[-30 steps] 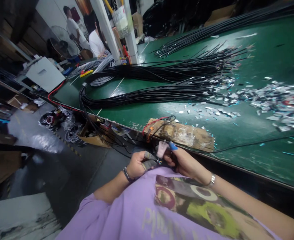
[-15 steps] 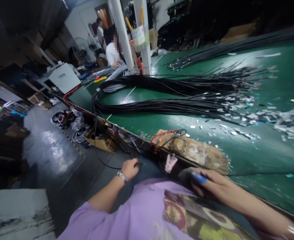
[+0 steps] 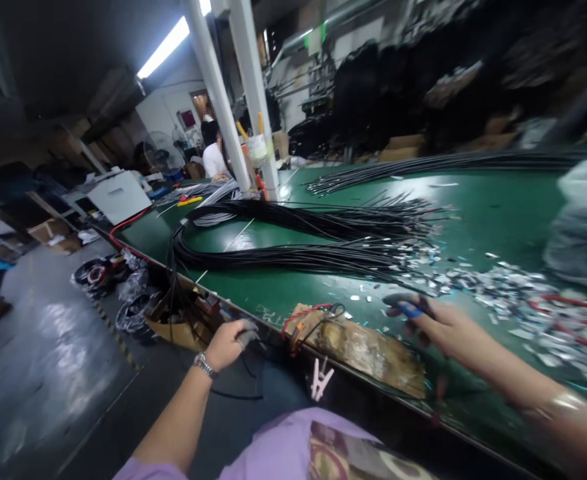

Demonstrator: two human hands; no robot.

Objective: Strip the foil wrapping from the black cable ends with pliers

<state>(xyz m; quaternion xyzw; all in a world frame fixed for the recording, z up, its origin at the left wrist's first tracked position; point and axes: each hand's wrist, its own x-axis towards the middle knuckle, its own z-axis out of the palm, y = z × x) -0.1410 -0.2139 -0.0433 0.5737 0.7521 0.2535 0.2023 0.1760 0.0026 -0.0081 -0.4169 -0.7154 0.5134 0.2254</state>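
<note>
Box [image 3: 173, 331], maybe wires [image 3: 193, 310], left hand [image 3: 228, 343] pinching cable [image 3: 233, 397]

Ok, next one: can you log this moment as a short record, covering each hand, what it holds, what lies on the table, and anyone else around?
Left hand: closed on a thin black cable below the table edge.
Right hand: over the table, gripping a dark blue-marked item; blurred.
Table: green; holds a black cable bundle and light scraps.
Table edge: worn board with red wire; white clip hanging below.
Others: people at the far end.
</note>
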